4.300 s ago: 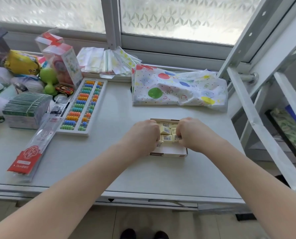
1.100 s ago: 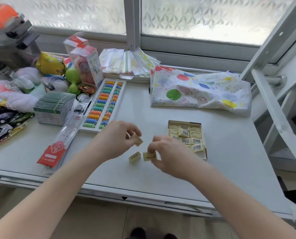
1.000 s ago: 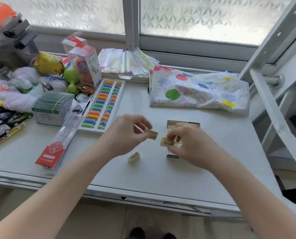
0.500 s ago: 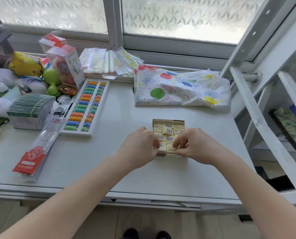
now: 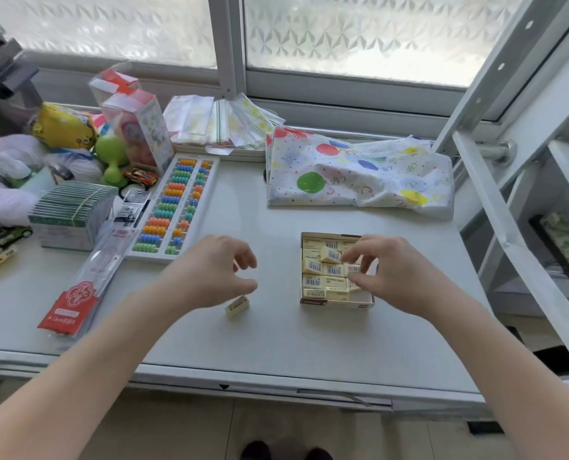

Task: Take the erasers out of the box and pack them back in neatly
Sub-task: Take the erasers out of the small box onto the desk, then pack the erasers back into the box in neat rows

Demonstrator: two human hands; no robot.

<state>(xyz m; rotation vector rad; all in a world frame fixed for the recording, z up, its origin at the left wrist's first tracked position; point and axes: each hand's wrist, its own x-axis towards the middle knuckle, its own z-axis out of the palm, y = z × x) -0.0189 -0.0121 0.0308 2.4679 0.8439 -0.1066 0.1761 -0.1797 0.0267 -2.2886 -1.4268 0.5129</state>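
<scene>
The box (image 5: pixel 336 302) is sitting on the desk (image 5: pixel 276 336), partly filled with erasers (image 5: pixel 324 270). The right hand (image 5: pixel 394 272) is pinching one eraser (image 5: pixel 353 268) over the box. The left hand (image 5: pixel 210 277) is hovering left of the box, loosely curled, grasping nothing, just above a loose eraser (image 5: pixel 237 307).

One box (image 5: pixel 338 303) at 3 o'clock, one loose eraser (image 5: pixel 237 306) at 6 o'clock, one abacus (image 5: pixel 173 207), two hands.

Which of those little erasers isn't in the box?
The single eraser lying on the table, under the left hand; the others sit inside the box.
</scene>
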